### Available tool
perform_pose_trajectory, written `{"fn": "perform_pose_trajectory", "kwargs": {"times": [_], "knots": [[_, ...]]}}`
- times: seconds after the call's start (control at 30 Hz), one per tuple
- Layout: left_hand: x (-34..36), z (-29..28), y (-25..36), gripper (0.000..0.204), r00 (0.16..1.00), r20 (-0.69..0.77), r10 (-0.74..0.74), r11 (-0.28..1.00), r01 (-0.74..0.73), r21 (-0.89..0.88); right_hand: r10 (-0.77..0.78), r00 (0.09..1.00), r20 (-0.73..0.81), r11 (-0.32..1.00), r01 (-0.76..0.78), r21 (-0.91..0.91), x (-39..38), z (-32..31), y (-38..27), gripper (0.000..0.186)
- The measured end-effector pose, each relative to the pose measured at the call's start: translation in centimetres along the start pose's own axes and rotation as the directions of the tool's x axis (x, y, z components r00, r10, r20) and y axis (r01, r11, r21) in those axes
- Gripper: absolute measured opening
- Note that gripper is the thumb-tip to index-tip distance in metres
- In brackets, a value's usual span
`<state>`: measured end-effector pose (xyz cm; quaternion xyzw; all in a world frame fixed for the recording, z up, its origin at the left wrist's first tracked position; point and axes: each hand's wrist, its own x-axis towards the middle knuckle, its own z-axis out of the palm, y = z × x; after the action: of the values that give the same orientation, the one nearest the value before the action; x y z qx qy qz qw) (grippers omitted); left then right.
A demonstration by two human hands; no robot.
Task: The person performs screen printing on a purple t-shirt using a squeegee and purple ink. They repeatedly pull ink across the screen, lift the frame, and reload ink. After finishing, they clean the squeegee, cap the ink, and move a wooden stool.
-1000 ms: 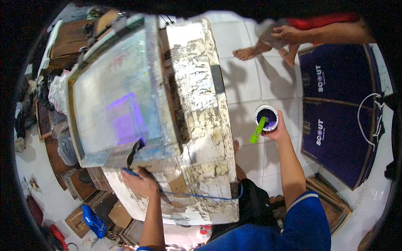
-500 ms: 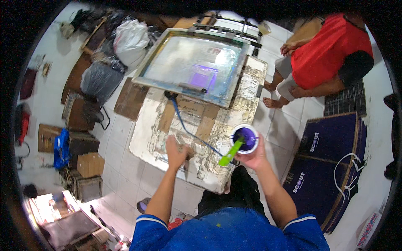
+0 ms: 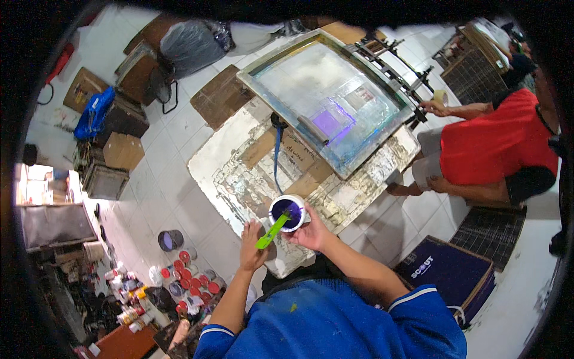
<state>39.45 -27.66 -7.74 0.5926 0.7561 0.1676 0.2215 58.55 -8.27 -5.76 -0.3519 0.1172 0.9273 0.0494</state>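
Observation:
My right hand [image 3: 311,232] grips a white tub [image 3: 302,206] of purple ink, fingers around its right side. A bright green spatula [image 3: 272,232] leans in the tub, its handle sticking out over the near left rim. My left hand [image 3: 254,245] is just left of that handle, fingers stretched out and apart, with nothing visible in it. Both hands are over the near end of a paint-crusted work board [image 3: 206,152]. Farther off, a framed printing screen [image 3: 353,170] lies tilted above the board, with a purple patch [image 3: 335,121] and a squeegee [image 3: 313,130] on it.
A blue strap [image 3: 277,155] hangs from a dark clamp onto the board. At right, a person in red [image 3: 496,143] has a hand near the screen's hinge bar [image 3: 388,66]. Dark blue boxes [image 3: 445,269] stand lower right. Several red-lidded jars [image 3: 194,281] crowd the floor at lower left.
My view has turned toward the left. The tub with its spatula has come in from the right, close to my left hand. The person in red now reaches toward the hinge bar.

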Motion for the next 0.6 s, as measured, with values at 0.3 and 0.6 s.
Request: {"fn": "perform_pose_trajectory", "kwargs": {"times": [0.3, 0.6], "knots": [[1.9, 6.0, 4.8, 0.084, 0.855, -0.244, -0.458, 0.875, 0.482, 0.046, -0.75, 0.404, 0.524, -0.352, 0.427, -0.833, -5.9, 6.9, -18.4, 0.043], [0.4, 8.0, 5.7, 0.09, 0.732, -0.231, -0.641, 0.749, 0.662, 0.019, -0.537, 0.599, 0.594, -0.798, -0.132, -0.588, 0.5, 15.2, -25.5, 0.047]]}}
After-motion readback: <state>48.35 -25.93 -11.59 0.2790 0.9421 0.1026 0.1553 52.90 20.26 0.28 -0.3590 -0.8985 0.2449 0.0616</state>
